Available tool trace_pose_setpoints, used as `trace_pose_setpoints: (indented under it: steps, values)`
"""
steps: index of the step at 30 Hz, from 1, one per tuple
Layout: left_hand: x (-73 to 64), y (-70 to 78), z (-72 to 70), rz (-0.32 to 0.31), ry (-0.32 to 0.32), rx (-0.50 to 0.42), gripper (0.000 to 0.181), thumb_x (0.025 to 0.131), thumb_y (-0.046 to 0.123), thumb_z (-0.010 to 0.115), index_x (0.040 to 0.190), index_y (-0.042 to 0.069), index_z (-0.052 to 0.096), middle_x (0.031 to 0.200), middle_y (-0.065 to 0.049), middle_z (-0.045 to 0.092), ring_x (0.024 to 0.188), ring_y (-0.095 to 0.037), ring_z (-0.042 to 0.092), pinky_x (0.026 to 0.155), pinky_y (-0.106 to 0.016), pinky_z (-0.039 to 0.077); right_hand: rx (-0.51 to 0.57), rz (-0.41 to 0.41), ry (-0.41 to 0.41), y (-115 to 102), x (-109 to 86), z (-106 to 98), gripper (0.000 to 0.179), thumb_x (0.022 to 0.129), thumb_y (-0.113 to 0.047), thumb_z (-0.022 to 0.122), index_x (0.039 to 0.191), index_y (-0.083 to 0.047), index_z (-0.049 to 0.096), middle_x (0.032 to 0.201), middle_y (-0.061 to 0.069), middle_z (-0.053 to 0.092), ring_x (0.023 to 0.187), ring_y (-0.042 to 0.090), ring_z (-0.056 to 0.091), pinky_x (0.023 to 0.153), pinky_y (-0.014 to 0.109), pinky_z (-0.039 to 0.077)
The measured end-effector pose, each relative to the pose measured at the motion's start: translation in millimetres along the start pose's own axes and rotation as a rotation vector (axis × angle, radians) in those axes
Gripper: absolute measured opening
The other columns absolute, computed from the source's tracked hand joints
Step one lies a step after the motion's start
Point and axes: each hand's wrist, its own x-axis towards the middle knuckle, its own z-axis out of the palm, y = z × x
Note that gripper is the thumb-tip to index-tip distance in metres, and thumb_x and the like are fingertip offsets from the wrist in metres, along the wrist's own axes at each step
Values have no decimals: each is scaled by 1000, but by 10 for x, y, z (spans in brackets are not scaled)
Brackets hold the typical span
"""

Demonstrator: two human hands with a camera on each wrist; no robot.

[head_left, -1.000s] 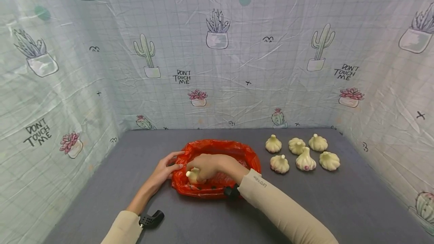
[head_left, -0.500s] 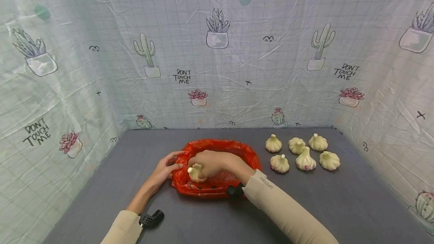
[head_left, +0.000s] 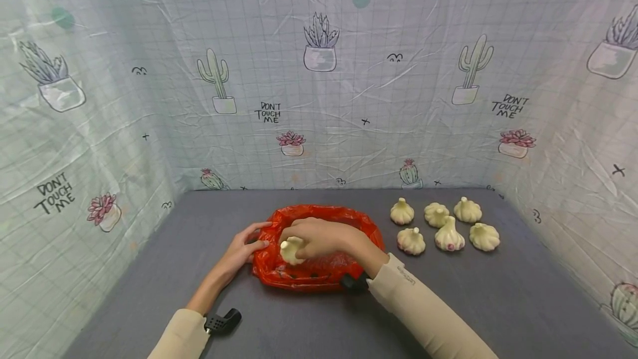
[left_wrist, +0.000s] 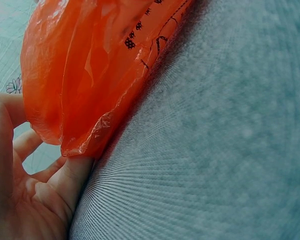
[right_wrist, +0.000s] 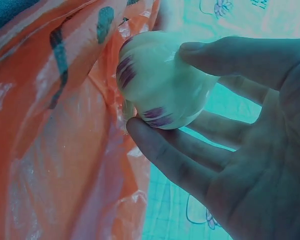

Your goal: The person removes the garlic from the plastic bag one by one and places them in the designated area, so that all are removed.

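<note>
A red plastic bag [head_left: 299, 283] with dark print stands opened wide on the grey table. My left hand [head_left: 242, 248] holds its left rim, thumb and a finger reaching over the edge; in the left wrist view, other fingers [left_wrist: 72, 182] lie against the outer wall. Over the bag's opening, my right hand [head_left: 319, 239] grips a garlic bulb [head_left: 291, 250], its stem pointing up and left. Seen from the right wrist, the pale bulb [right_wrist: 162, 82] with purple streaks sits between thumb and fingertips, close to the red plastic. My right hand and forearm hide part of the bag's inside.
Several garlic bulbs [head_left: 448, 235] stand in loose rows to the right of the bag. A patterned curtain [head_left: 369, 87] with cactus drawings closes off the back and both sides of the table [head_left: 199, 248]. Each wrist wears a black camera mount [head_left: 223, 322].
My right hand has risen slightly and moved a little right with the garlic bulb, which now shows more fully. My left hand has stayed on the bag's rim.
</note>
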Motion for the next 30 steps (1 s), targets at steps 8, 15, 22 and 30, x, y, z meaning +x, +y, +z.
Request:
trace_pose_setpoints:
  steps: [8,15,22,30]
  values:
    - [6,14,11,-11,23,1,52,101,18,65,151,12,51,138,-26,52,95,-16,70,73,-32,63,30,2,34,31,-127,-17,44,95,-21,73,138,-21,64,126,-9,65,111,9,56,98,28,51]
    - [1,22,12,-8,25,11,52,101,17,65,151,11,51,136,-26,53,93,-15,70,70,-32,62,50,-8,77,60,-237,-37,39,95,-21,73,134,-22,66,125,-9,65,105,7,57,94,26,52]
    - [-6,19,14,-15,15,13,53,101,18,65,151,12,50,139,-27,52,95,-16,70,71,-33,63,78,3,93,73,-346,-62,38,95,-21,74,133,-21,67,124,-9,66,99,9,56,88,25,51]
    - [-9,31,19,-19,23,27,53,102,19,65,152,12,50,142,-28,51,95,-17,70,71,-33,63,85,-3,141,95,-486,-103,35,96,-19,72,130,-22,68,125,-8,66,94,14,58,84,26,51]
